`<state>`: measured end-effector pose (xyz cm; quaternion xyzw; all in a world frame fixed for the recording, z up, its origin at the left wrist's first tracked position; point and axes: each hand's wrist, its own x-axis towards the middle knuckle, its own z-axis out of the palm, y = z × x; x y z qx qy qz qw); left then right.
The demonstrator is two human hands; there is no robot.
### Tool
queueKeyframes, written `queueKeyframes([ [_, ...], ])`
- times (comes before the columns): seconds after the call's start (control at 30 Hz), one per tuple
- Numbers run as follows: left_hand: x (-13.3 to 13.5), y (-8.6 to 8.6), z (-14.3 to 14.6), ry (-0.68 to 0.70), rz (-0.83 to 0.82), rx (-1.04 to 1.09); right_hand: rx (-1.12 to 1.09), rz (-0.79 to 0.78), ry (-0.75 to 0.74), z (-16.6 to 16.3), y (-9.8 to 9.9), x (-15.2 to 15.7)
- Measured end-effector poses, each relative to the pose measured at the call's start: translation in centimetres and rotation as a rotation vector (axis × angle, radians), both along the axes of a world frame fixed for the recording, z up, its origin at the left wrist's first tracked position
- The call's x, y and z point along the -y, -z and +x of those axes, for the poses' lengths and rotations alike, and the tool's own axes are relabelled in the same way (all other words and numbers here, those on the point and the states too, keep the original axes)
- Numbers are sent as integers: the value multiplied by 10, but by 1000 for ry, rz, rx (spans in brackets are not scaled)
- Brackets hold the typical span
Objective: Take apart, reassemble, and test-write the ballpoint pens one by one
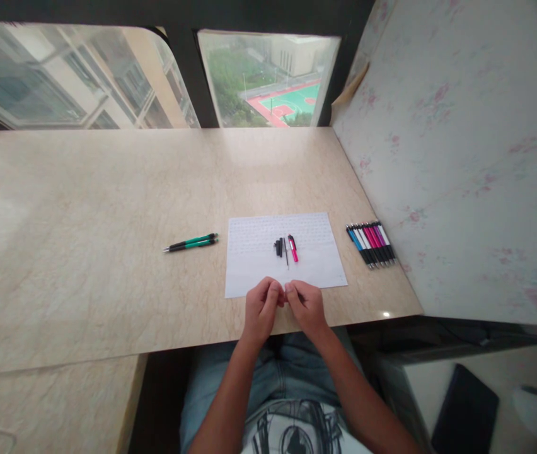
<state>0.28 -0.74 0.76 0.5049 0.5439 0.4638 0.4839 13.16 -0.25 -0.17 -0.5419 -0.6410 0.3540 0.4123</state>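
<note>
My left hand (261,309) and my right hand (305,305) meet at the near edge of a white sheet of paper (259,265), fingertips pinched together on something too small to make out. On the paper just beyond them lie a pink pen piece (293,248), a thin refill (286,251) and a short black piece (278,246). Two green pens (191,243) lie side by side on the table to the left of the sheet.
A row of several pens (371,243) in blue, white, pink and black lies to the right of the paper, close to the patterned wall (462,157). The beige table (84,221) runs back to windows. A dark flat object (464,410) sits low at right.
</note>
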Motion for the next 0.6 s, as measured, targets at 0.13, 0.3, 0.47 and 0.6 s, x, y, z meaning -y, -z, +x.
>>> queueKeyframes([
  [0.13,-1,-1,-3,-39,-10,105,-35,-10,51,0,-4,2],
  [0.3,-3,1,-3,-141,-10,314,276,5,266,7,-14,-21],
  [0.47,-4,4,-2,-176,-26,384,667,-30,330,7,-22,-53],
  [0.6,-4,5,-4,-165,-28,435,825,-68,309,1,-23,-62],
])
